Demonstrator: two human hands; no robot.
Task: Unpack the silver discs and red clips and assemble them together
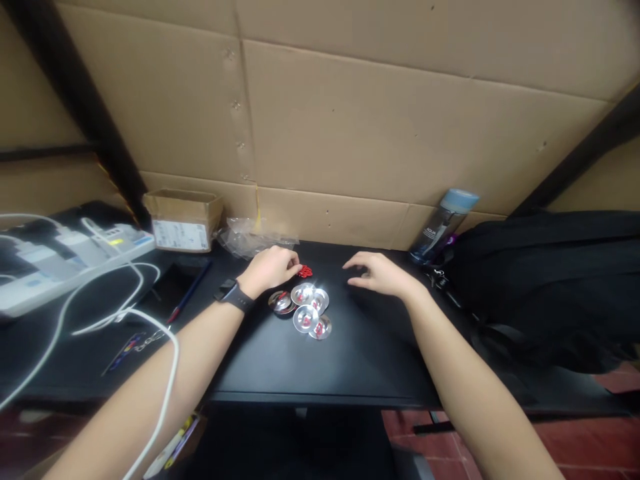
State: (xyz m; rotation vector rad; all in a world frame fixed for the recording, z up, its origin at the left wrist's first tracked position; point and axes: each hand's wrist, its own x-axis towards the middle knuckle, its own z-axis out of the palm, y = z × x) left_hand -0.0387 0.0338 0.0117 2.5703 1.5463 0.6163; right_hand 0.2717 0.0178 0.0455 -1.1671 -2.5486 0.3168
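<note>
My left hand (273, 270), with a black watch (234, 293) on its wrist, has thumb and forefinger closed at the edge of a small heap of red cord-like pieces (305, 271). Just below lie several shiny, round, saucer-like metal discs (305, 319), some overlapping, with red bits at their middles. A darker-looking disc (281, 303) sits at the left of the group, under my left hand. My right hand (375, 273) hovers to the right of the discs, fingers apart and curved, with nothing in it.
The black table (350, 373) backs onto a cardboard wall (350, 133). On the left are a power strip (75, 267), white cables, a small cardboard box (183, 217), clear plastic bags (250, 237) and a pen (190, 293). On the right stand a bottle (440, 227) and a black bag (545, 287).
</note>
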